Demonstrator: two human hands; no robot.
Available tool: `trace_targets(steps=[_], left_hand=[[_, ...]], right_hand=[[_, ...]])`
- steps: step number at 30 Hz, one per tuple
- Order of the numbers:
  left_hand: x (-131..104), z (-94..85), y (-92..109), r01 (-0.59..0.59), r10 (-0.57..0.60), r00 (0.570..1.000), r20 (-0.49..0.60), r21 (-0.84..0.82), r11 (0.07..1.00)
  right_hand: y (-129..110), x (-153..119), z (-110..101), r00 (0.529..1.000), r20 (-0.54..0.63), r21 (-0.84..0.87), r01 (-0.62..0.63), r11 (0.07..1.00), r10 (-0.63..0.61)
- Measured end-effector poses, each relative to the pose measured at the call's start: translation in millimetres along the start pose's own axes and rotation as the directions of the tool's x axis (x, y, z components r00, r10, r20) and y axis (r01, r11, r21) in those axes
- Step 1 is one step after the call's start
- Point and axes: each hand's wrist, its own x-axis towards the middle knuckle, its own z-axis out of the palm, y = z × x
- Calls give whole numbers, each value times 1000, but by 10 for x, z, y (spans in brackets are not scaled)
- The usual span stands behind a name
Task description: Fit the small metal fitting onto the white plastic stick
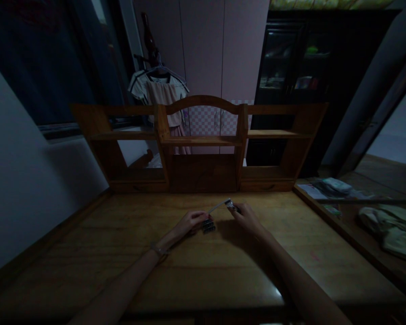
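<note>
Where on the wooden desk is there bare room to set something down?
Bare: the wooden desk left of the left hand, and right of the right hand. Crowded: between the hands, around the small dark object and thin pale strip.

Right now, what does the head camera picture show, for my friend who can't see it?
Two bare hands meet over a dim wooden desk: the left hand rests by a small dark object, and the right hand pinches the end of a thin pale strip. Behind stands an open wooden shelf unit, with clothes on a hanger farther back.
</note>
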Motion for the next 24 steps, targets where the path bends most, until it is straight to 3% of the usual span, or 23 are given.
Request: trace_targets(steps=[12,24], left_hand=[[7,0,-12,-7,7,1000,-9,28,1000],[-18,81,56,-92,91,996,18,152,984]], right_hand=[[21,0,36,999,32,45,1,999,-3],[-28,-23,19,999,12,102,-34,994,33]])
